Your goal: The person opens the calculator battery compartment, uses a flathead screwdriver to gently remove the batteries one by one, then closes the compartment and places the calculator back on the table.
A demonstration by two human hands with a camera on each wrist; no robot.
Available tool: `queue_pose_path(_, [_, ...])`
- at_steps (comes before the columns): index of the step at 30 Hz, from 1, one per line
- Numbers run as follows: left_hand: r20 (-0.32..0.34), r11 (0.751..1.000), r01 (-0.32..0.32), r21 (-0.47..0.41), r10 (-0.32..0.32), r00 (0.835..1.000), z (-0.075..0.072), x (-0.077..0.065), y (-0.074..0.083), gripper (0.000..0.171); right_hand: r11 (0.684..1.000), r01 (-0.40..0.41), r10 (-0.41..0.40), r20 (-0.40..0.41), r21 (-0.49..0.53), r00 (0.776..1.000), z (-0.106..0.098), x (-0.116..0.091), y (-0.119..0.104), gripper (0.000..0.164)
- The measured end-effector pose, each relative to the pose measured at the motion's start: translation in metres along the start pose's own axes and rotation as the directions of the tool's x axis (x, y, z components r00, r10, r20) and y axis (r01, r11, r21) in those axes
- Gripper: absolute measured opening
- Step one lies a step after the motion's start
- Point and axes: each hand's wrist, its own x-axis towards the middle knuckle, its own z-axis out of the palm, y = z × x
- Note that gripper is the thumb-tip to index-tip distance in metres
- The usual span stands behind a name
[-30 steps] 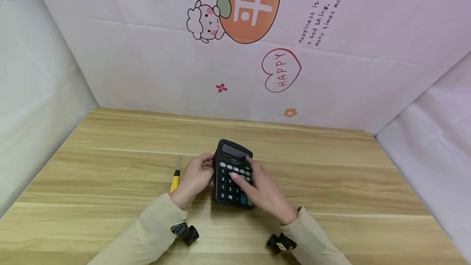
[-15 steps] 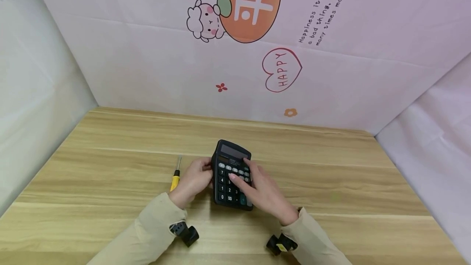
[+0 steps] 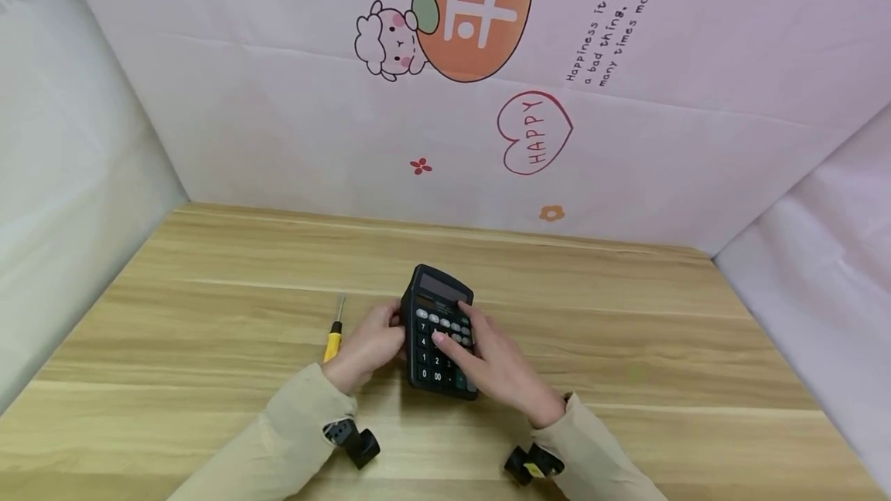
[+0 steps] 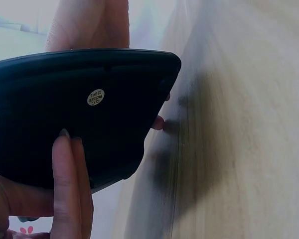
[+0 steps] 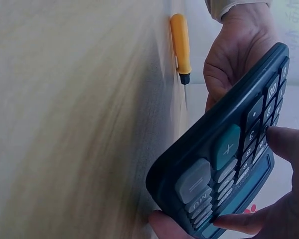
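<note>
My R hand [image 3: 504, 366] grips the right side of a black plastic desk calculator [image 3: 428, 359], thumb across the keys, one fingertip by the display; my L hand [image 3: 369, 346] presses straight fingers, held together, on its back. So the calc is btwn both, touching each, long axis running away from me, top leaning slightly L, L side raised. Can't tell if its lower edge meets the light wood-grain surface [image 3: 230, 339]. Further L, nr my L wrist, lies a yellow-handled screwdriver [image 3: 333, 345], tip pointing away. L wrist cam alone shows the dark back w/ a round pale sticker [image 4: 95, 97]; R wrist cam shows the big grey = key [image 5: 193, 181], mostly hidden in head view.
</note>
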Motion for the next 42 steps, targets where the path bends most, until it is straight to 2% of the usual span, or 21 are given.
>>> queue_pose_path(8, [-0.020,1.000,0.011,0.009,-0.011,1.000,0.002,-0.005,-0.003,0.036,1.000,0.016,-0.016,0.017,0.003,1.000,0.001,-0.002,-0.002,0.078])
queue_pose_path(16, [0.067,1.000,-0.004,0.005,0.004,0.998,0.002,-0.006,-0.005,0.030,0.999,0.025,-0.026,0.032,0.020,0.999,-0.001,-0.004,-0.002,0.078])
queue_pose_path(26, [0.097,0.998,0.029,-0.051,-0.024,0.995,0.007,-0.006,-0.003,0.037,0.999,0.030,-0.031,0.031,0.045,0.999,-0.002,-0.005,-0.004,0.074])
queue_pose_path(35, [0.058,0.998,0.044,-0.052,-0.041,0.997,0.014,-0.005,-0.002,0.044,0.996,0.017,-0.021,0.054,0.082,0.998,-0.003,-0.005,-0.005,0.079])
queue_pose_path(42, [0.076,0.999,0.036,-0.040,-0.033,0.997,0.016,-0.006,0.003,0.047,0.997,0.010,-0.015,0.066,0.073,0.998,-0.006,-0.004,-0.005,0.076])
